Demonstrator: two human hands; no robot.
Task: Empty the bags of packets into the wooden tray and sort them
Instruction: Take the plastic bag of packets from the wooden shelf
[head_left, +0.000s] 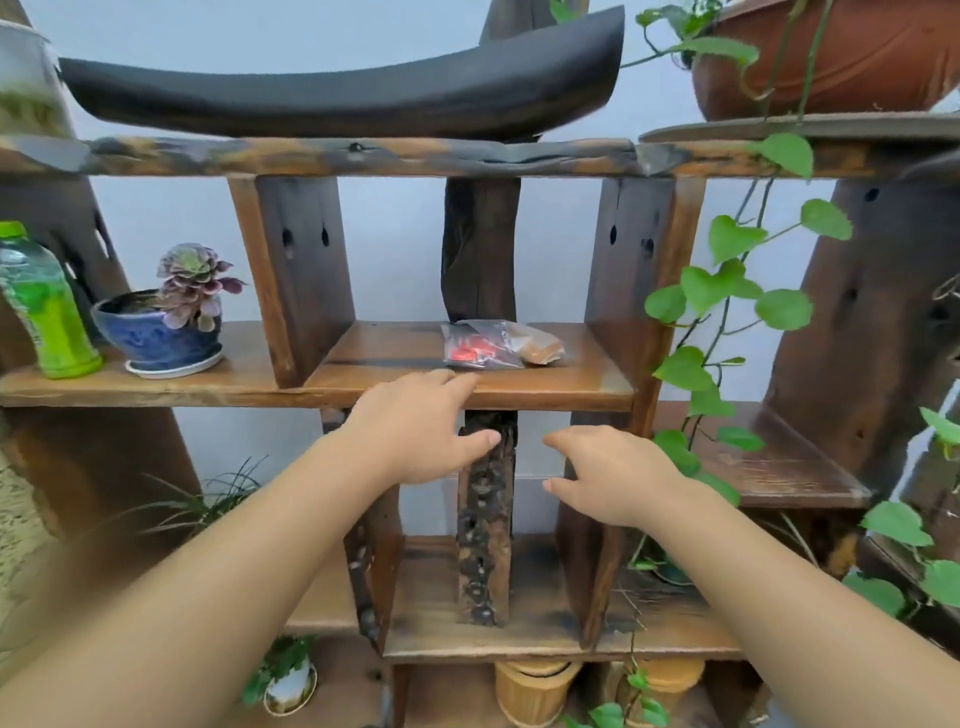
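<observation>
Two clear plastic bags lie side by side on the middle shelf of a dark wooden rack (545, 389). The nearer bag (480, 348) holds red packets; the bag (540, 347) to its right holds brown ones. My left hand (415, 426) reaches up in front of the shelf edge, fingers relaxed, its fingertips just below the red bag and holding nothing. My right hand (608, 473) hangs lower and to the right, fingers loosely curved, also holding nothing. No wooden tray is in view.
A blue pot with a purple succulent (166, 332) and a green bottle (47, 306) stand on the shelf at left. Vine leaves (722, 291) hang along the right side. A black curved piece (343, 88) sits on top. Bamboo cups (535, 688) stand below.
</observation>
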